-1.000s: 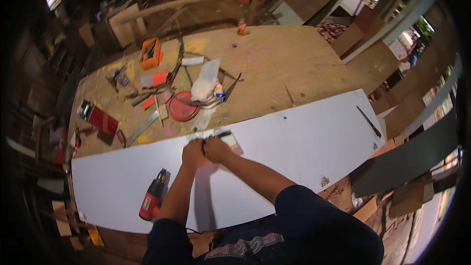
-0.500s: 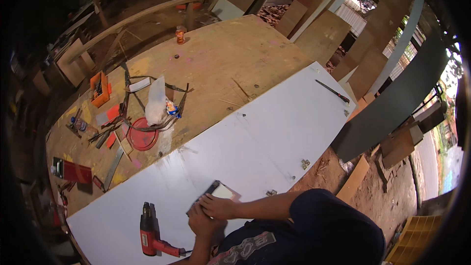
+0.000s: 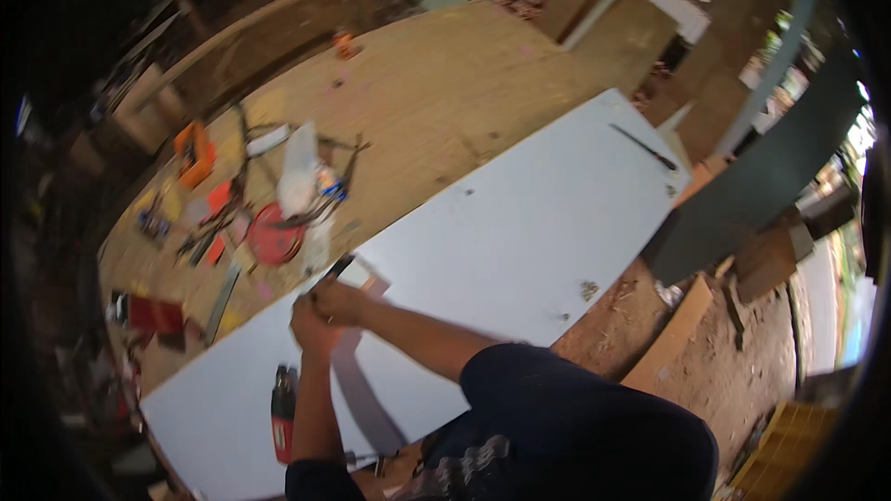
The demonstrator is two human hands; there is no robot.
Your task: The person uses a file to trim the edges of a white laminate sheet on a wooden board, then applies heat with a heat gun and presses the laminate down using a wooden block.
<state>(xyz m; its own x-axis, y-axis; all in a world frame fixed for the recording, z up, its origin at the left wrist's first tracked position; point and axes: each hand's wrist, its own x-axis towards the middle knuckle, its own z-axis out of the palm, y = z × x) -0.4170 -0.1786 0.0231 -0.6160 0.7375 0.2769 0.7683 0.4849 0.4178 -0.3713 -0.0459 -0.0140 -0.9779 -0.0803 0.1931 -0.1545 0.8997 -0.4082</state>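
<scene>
Hands (image 3: pixel 320 311) farther up white board (image 3: pixel 520 223)

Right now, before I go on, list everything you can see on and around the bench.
white board: one, white, lying long across the plywood bench, under both hands
plywood bench: one, tan, beneath the board
power drill: one, red and black, on the board's near left end
dark thin tool: one, black, on the board's far right end
red round thing: one, red, on the bench left of the hands
orange box: one, orange, far left of the bench
clear plastic bag: one, whitish, among the clutter
small orange can: one, far edge of bench
small dark tool: one, black, at the fingertips
left hand: on the board
right hand: on the board, beside the left
</scene>
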